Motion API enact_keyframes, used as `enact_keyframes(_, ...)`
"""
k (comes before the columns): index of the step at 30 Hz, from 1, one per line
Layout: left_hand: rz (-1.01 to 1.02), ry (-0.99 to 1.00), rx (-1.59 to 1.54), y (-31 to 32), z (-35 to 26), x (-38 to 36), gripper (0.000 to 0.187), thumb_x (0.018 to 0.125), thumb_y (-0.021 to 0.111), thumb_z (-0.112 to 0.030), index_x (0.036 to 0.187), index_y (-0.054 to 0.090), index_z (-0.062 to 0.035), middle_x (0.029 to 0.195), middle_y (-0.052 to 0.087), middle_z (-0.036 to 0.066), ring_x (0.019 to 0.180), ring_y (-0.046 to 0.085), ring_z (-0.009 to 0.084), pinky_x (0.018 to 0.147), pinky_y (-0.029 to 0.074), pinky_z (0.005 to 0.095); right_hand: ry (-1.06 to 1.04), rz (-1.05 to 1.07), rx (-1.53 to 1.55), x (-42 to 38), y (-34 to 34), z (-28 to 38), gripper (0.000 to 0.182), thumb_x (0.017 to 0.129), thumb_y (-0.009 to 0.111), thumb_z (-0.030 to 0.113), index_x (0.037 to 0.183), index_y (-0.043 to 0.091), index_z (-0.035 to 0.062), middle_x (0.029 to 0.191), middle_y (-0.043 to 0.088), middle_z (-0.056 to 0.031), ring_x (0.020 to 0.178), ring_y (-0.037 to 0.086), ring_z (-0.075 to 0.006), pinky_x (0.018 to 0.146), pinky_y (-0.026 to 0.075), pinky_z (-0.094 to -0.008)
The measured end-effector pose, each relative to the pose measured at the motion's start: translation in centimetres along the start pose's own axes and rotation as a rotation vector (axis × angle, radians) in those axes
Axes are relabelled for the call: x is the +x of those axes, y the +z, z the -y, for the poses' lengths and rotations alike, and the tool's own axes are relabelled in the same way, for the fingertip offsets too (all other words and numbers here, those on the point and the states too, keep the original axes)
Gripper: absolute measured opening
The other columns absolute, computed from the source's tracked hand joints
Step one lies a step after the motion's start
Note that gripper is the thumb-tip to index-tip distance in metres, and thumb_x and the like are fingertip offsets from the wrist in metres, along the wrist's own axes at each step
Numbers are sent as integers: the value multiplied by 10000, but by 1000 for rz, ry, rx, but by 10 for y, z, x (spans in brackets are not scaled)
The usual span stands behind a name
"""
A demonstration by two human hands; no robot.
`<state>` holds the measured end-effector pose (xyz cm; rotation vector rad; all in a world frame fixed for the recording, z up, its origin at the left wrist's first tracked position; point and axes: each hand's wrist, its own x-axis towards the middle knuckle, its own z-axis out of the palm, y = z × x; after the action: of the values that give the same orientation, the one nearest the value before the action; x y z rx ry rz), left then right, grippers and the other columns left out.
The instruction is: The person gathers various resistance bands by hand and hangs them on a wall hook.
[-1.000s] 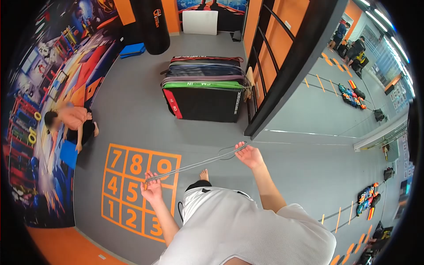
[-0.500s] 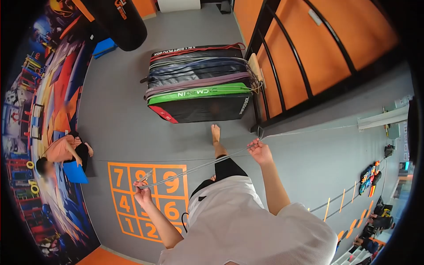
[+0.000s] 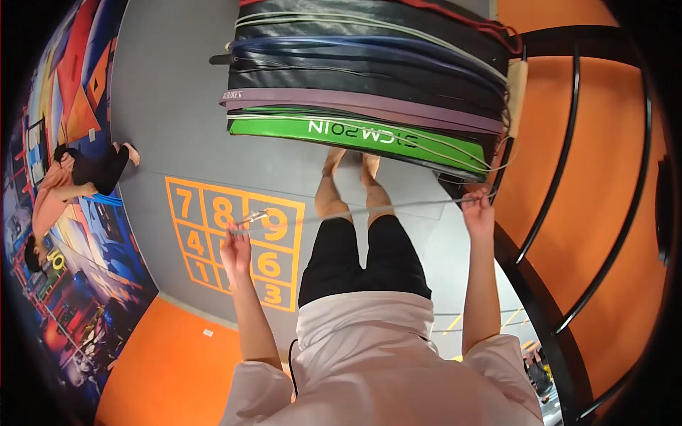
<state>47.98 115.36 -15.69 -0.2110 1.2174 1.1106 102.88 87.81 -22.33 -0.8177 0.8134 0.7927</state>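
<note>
**Rope pulled taut between both hands**

Left hand [image 3: 236,245] clenched on one end of a thin grey rope [image 3: 369,209], right hand [image 3: 478,211] clenched on the other end at 3 o'clock. Rope stretched nearly level across both bare legs, just above the knees. Stack of mats [image 3: 369,78] (green edge lowest) at 12 o'clock, just beyond the feet. Orange number grid [image 3: 206,234] on the grey floor under the left hand. Another person [image 3: 64,184] low on the floor at 9 o'clock, well apart
</note>
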Motion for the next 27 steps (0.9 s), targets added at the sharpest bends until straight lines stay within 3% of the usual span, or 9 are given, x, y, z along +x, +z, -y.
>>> enact_keyframes(1,-63,12,7,33,6,15,220,958,401,-120,1101,537,-22,1001,596,77,934,542,205,886,435,335,-46,-32,-36,11,6,1,154,942,409,196,907,527,103,757,506,-8,714,488,-171,795,434,-361)
enact_keyframes(3,276,-109,-24,33,-5,76,218,953,402,-93,1111,498,24,1091,541,116,1030,521,214,954,427,353,-111,60,62,40,4,10,168,947,405,205,885,518,97,756,500,-4,721,492,-174,808,426,-352)
enact_keyframes(8,79,21,-47,154,5,140,222,952,381,-68,1118,492,28,1110,539,111,1063,515,221,999,410,379,-394,12,-74,62,85,23,152,949,424,219,932,497,87,819,499,-28,792,484,-184,821,421,-368)
enact_keyframes(13,150,76,-51,206,-28,205,239,960,368,-87,1148,465,23,1147,537,132,1085,527,222,994,423,382,-400,391,-184,72,189,19,111,925,467,135,972,506,43,898,541,-67,883,520,-219,930,417,-417)
enact_keyframes(16,340,-76,-12,243,-37,232,222,962,361,-89,1116,467,30,1150,533,158,1079,536,245,991,435,387,-343,302,-111,101,201,23,131,930,446,116,985,504,13,942,550,-98,971,528,-254,994,389,-451)
enact_keyframes(19,257,-35,98,278,-29,252,197,957,375,-85,1067,479,42,1111,538,171,1049,547,263,989,446,386,-400,25,-111,122,206,10,146,930,432,98,990,501,-16,989,553,-133,1047,516,-296,1036,353,-492)
enact_keyframes(23,-29,36,240,300,-8,266,174,942,431,-96,1029,487,44,1027,547,154,981,565,258,975,459,388,-293,-272,-143,147,191,13,159,938,356,65,1020,457,-26,1006,527,-170,1027,530,-349,965,426,-525)
enact_keyframes(25,-22,13,668,297,0,267,188,944,447,-142,1011,498,26,1022,549,141,993,560,240,942,472,360,-306,-303,-158,149,179,17,165,923,355,46,1018,449,-51,1041,524,-210,1049,535,-373,954,439,-522)
enact_keyframes(27,53,-12,769,287,0,273,248,950,448,-169,1092,487,30,1070,541,125,1030,545,219,919,466,319,-293,-235,-282,145,173,26,180,915,345,41,1010,440,-79,1070,522,-252,1065,536,-392,954,441,-517)
